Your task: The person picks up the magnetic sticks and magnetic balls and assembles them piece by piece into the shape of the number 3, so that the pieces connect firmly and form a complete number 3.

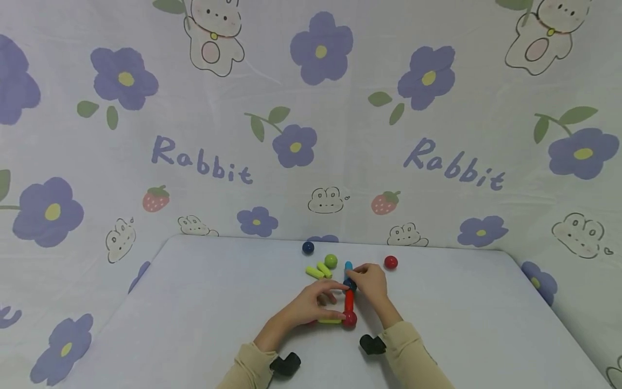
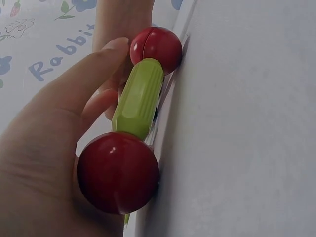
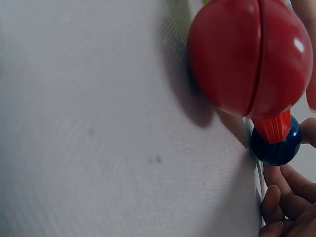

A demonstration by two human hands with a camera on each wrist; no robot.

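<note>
My left hand (image 1: pixel 311 305) spans the near part of a ball-and-stick figure, thumb at a red ball (image 1: pixel 349 320) and index finger at a dark blue ball (image 1: pixel 350 285). A red stick (image 1: pixel 349 301) joins these two balls. From the red ball a yellow-green stick (image 2: pixel 139 98) runs to another red ball (image 2: pixel 118 173), mostly behind my left hand in the head view. My right hand (image 1: pixel 373 281) pinches a light blue stick (image 1: pixel 348 267) by the dark blue ball. The right wrist view shows its curled fingers (image 3: pixel 284 197) beneath that ball.
Beyond the hands lie two loose yellow-green sticks (image 1: pixel 318 270), a green ball (image 1: pixel 331 261) and a loose dark blue ball (image 1: pixel 308 248). A loose red ball (image 1: pixel 391 262) sits at the back right. The white table (image 1: pixel 218 292) ends at a patterned cloth (image 1: pixel 340 108).
</note>
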